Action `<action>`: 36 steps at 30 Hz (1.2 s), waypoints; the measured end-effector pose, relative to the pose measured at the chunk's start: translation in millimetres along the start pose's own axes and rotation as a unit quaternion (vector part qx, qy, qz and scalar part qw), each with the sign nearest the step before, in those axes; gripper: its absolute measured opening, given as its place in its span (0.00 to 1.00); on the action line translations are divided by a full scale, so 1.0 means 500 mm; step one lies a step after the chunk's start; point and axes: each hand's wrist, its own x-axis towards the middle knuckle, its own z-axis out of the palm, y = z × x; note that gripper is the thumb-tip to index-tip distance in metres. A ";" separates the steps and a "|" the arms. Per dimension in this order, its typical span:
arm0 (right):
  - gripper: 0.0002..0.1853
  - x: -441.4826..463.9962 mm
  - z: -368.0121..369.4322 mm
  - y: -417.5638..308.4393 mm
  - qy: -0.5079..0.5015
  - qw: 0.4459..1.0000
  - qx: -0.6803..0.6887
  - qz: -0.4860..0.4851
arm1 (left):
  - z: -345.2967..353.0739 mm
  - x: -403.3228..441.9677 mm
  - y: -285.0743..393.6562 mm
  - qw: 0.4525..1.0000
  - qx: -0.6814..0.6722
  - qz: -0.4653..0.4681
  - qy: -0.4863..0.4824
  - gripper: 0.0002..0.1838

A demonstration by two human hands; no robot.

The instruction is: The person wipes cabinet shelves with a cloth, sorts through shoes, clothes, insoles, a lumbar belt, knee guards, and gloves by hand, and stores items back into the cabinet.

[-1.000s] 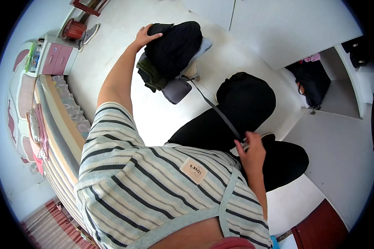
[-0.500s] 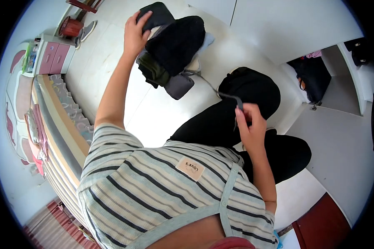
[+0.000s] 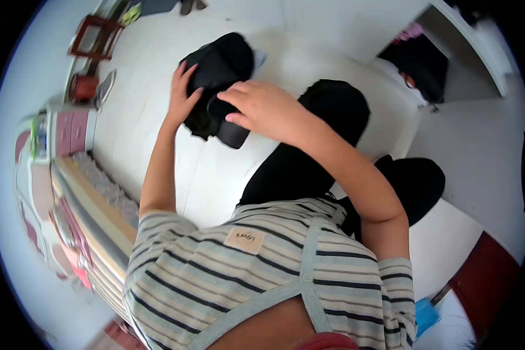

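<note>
A pile of dark folded clothes lies on the floor in front of me, with a smooth dark, flat item on top. My left hand rests against the left edge of that item, its fingers spread and thumb apart. Reaching across to the near side of the pile, my right hand has its thumb and fingertips closed around what looks like a dark strap. Below these fingers a dark grey rounded piece sticks out. Dark green cloth shows at the pile's lower left.
My bent knee is close to the pile's right. Further right, an open cabinet holds a black bag. A bed and a pink-and-white drawer unit stand at left. Shoes and a red-brown chair are beyond.
My right hand has moved left from beside my knee to the pile, bringing the strap over. The dark, flat item has come down onto the pile, and my left hand has shifted lower.
</note>
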 end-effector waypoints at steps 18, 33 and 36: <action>0.21 -0.534 -0.229 0.682 0.192 0.820 0.051 0.537 | 0.183 0.303 0.653 0.942 -0.065 0.323 -0.059 0.26; 0.33 -0.270 -0.344 0.971 0.479 0.808 -0.130 0.316 | 0.468 0.340 0.704 0.811 0.129 0.427 -0.378 0.29; 0.28 -0.263 -0.306 1.032 0.445 0.785 -0.145 0.406 | 0.471 0.356 0.687 0.802 0.154 0.400 -0.417 0.30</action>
